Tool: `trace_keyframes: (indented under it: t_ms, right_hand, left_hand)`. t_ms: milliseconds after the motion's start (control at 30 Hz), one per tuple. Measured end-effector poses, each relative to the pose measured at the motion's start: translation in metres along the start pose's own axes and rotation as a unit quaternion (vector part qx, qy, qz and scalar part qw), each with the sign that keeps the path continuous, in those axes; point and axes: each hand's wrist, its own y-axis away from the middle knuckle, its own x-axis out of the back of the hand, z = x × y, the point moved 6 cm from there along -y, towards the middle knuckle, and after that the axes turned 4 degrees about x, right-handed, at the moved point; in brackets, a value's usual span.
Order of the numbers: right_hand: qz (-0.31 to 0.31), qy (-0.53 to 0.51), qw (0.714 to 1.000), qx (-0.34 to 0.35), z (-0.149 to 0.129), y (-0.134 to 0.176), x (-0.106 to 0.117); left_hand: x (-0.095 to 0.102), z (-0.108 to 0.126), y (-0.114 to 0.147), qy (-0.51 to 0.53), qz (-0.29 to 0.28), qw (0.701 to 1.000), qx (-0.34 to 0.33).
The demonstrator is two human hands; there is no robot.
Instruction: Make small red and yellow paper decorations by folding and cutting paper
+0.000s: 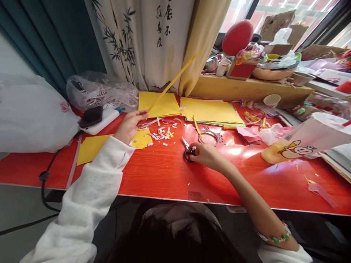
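Note:
A long, narrow yellow paper strip (175, 79) slants up and to the right from my left hand (130, 126), pinched between thumb and fingers. Black-handled scissors (187, 146) are at the table's middle, blades pointing away to the upper left. My right hand (207, 155) has its fingers closed at the scissors' handles. Just beyond that hand lie a roll of tape (210, 137) and a short yellow strip (196, 126). White and yellow paper scraps (161, 134) are scattered between my hands. Yellow sheets (95, 146) lie partly behind my left forearm.
Yellow paper stacks (211, 109) line the table's back. A tilted-looking drink cup (298, 140) stands at right, near pink paper (248, 135). At left are a white plastic bag (35, 113), a phone (91, 116) and a cable (44, 190). The red table's front edge runs below my hands.

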Motion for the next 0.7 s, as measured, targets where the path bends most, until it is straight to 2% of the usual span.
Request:
trace_keyframes:
  t_ms: [167,300,400,467,567,633,700]
  right_hand:
    - [0.058,-0.025,0.997,-0.043,0.005,-0.003,0.000]
    - [0.052,-0.042,0.997,-0.044,0.009,-0.005,0.002]
    - [0.048,-0.127,0.990,-0.039,0.013,-0.006,0.005]
    - [0.044,-0.240,0.969,-0.036,0.013,-0.006,0.006]
    - [0.047,-0.415,0.909,-0.001,0.004,-0.004,0.010]
    - [0.057,-0.487,0.871,0.035,-0.003,-0.002,0.013]
    - [0.066,-0.516,0.853,0.048,-0.005,-0.002,0.015]
  left_hand:
    - [-0.012,-0.002,0.010,-0.047,0.025,0.999,-0.004]
    - [-0.022,0.002,0.012,-0.078,-0.023,0.995,-0.053]
    - [-0.026,0.002,0.012,-0.119,-0.063,0.989,-0.068]
    - [-0.031,0.000,0.014,-0.131,-0.104,0.984,-0.060]
    - [-0.040,-0.001,0.018,-0.109,-0.170,0.978,-0.061]
    - [-0.044,0.000,0.021,-0.097,-0.189,0.975,-0.071]
    - [-0.047,0.001,0.023,-0.093,-0.198,0.973,-0.077]
